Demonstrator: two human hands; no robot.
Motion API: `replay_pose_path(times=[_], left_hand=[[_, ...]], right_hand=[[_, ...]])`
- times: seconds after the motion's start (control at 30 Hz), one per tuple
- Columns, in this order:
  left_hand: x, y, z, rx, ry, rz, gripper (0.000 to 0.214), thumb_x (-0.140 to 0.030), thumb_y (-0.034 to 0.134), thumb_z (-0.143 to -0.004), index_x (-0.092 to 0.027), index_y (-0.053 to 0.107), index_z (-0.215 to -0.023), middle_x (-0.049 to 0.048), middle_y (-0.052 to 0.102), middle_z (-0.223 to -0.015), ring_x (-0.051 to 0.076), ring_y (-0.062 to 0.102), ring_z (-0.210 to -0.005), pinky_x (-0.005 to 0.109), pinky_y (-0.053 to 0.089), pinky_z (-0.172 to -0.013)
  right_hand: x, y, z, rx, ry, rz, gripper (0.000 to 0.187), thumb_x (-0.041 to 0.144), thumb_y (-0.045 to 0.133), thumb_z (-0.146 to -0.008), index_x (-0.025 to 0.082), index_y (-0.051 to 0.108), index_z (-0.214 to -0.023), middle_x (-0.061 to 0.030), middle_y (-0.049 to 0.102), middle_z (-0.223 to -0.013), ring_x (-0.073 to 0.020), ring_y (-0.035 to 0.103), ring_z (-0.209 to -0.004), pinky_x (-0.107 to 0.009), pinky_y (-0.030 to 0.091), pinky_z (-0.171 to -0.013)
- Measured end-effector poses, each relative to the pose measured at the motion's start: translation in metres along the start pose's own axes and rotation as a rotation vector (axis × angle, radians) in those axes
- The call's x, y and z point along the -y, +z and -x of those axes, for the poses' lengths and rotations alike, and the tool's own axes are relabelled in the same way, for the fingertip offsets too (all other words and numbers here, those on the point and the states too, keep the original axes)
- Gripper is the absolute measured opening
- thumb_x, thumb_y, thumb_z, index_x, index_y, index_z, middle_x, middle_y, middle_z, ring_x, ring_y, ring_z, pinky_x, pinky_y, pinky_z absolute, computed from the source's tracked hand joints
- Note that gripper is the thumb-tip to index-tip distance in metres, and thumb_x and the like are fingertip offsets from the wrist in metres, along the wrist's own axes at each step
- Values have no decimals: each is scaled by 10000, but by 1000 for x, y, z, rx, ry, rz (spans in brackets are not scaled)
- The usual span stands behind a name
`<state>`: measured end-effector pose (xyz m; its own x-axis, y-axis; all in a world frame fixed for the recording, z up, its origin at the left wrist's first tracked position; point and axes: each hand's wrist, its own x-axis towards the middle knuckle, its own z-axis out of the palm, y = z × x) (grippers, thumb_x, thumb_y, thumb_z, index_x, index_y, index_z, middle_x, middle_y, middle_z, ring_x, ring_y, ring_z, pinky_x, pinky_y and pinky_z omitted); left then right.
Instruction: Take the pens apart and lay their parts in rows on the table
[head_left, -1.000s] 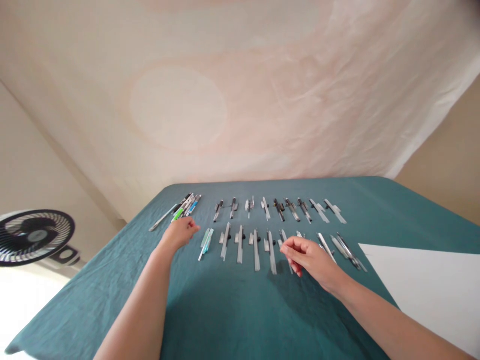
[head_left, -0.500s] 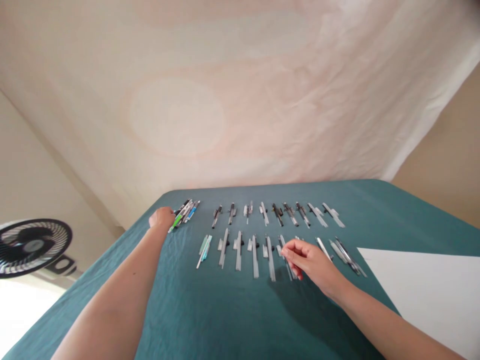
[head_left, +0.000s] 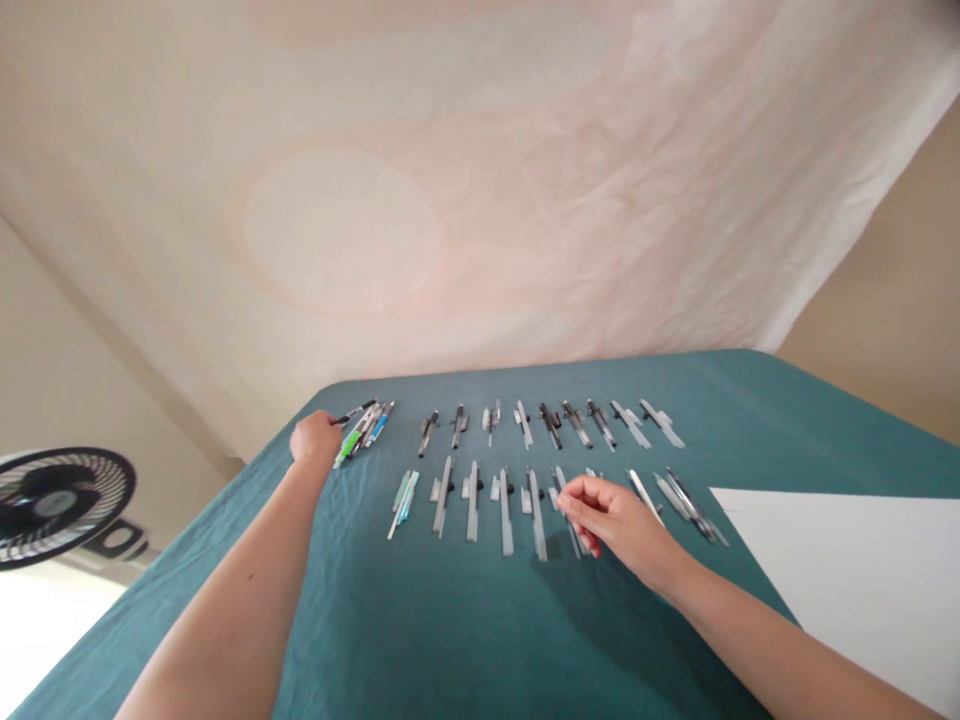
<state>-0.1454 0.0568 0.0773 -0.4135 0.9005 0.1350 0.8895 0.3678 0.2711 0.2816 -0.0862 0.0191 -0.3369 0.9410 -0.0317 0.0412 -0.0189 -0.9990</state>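
Evidently the left hand point(head_left: 315, 438) has thumb and fingertips clamped on the near end of a dark pen point(head_left: 358, 411), which slants out of the grip toward 2 o'clock, taking 12 as straight away from the person. The pen looks light, stiff and slick, like smooth plastic, so it should take a fingertip pinch without bending, though a hold this near the end could let it swivel; mid-barrel would probably balance better. At 3 o'clock from that hand, just beside it, lies a loose bundle of pens point(head_left: 366, 436) with green and blue among its colours. Beyond, also toward 3, runs a back row of pens point(head_left: 524, 425), and at 4 o'clock starts a front row of pens point(head_left: 537, 515), several with clear barrels and small separate pieces alongside. Over that row, toward its 3 o'clock end, hangs the right hand point(head_left: 619, 520), thumb and forefinger curled near each other; whether they meet or pinch anything, I cannot tell. Farther out at 3 o'clock, a white sheet point(head_left: 847, 570) rests on the green cloth point(head_left: 420, 630), while a fan point(head_left: 56, 505) stands off past 8.
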Motion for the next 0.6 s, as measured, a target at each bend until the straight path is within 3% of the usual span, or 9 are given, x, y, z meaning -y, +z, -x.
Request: replay_pose_path(times=[0.1, 0.13, 0.17, 0.23, 0.3, 0.37, 0.43, 0.5, 0.6], left_hand=[[-19, -7, 16, -89, -1, 151, 362, -350, 543, -741, -124, 600, -1018, 104, 661, -962, 231, 577, -886, 259, 411, -640], [-30, -8, 27, -75, 24, 265, 364, -368, 557, -736, -139, 597, -1016, 80, 666, -946, 191, 588, -824, 236, 408, -616], [-44, -8, 42, -29, 45, 527, 364, -366, 592, -714, -134, 597, -995, 74, 668, -915, 161, 588, -748, 222, 399, -583], [-77, -4, 84, 264, 127, 1033, 369, -395, 661, -665, -137, 596, -920, 63, 657, -877, 114, 564, -653, 202, 380, -540], [-112, 4, 138, 658, 142, 1298, 335, -388, 687, -663, -143, 579, -864, 51, 639, -853, 92, 556, -634, 191, 380, -538], [-142, 15, 193, 936, 112, 1395, 302, -380, 678, -689, -147, 564, -843, 41, 628, -830, 80, 555, -627, 176, 367, -528], [-163, 28, 236, 1095, 86, 1415, 297, -390, 653, -719, -137, 562, -847, 51, 623, -833, 69, 545, -607, 170, 346, -511], [-174, 38, 260, 1135, 87, 1404, 321, -393, 642, -731, -135, 556, -902, 67, 628, -850, 76, 551, -609, 174, 343, -509], [-177, 48, 268, 1067, 171, 1375, 368, -385, 633, -743, -127, 537, -987, 91, 635, -852, 97, 566, -627, 188, 362, -521]], right_hand=[[0, -1, 0, -6, -10, 1, 294, 468, 511, -813, 175, 529, -794, 45, 463, -566, -71, 437, -456, -204, 391, -446], [-1, -1, 0, -8, -10, 2, 298, 469, 512, -813, 173, 531, -794, 45, 461, -569, -70, 436, -458, -204, 393, -447], [0, -1, 0, -12, -11, 5, 302, 471, 511, -813, 170, 537, -799, 41, 465, -579, -70, 439, -463, -204, 396, -449], [2, -1, 1, -32, -30, 5, 308, 472, 508, -816, 170, 558, -853, 17, 513, -642, -86, 483, -519, -209, 412, -467], [6, -1, 2, -55, -80, -31, 324, 464, 501, -826, 188, 560, -986, -34, 582, -809, -133, 557, -693, -230, 453, -535], [11, 0, 3, -65, -141, -103, 354, 449, 486, -844, 219, 528, -1111, -65, 590, -992, -174, 553, -919, -269, 480, -678], [15, 1, 4, -33, -165, -178, 347, 437, 459, -865, 223, 533, -1128, -67, 581, -1056, -178, 525, -1004, -300, 456, -804], [17, 1, 5, 34, -142, -235, 341, 443, 431, -877, 203, 562, -1082, -68, 593, -1023, -166, 556, -909, -301, 459, -783], [18, 2, 6, 108, -112, -286, 361, 469, 405, -878, 188, 564, -1039, -63, 597, -943, -136, 551, -704, -268, 461, -604]])
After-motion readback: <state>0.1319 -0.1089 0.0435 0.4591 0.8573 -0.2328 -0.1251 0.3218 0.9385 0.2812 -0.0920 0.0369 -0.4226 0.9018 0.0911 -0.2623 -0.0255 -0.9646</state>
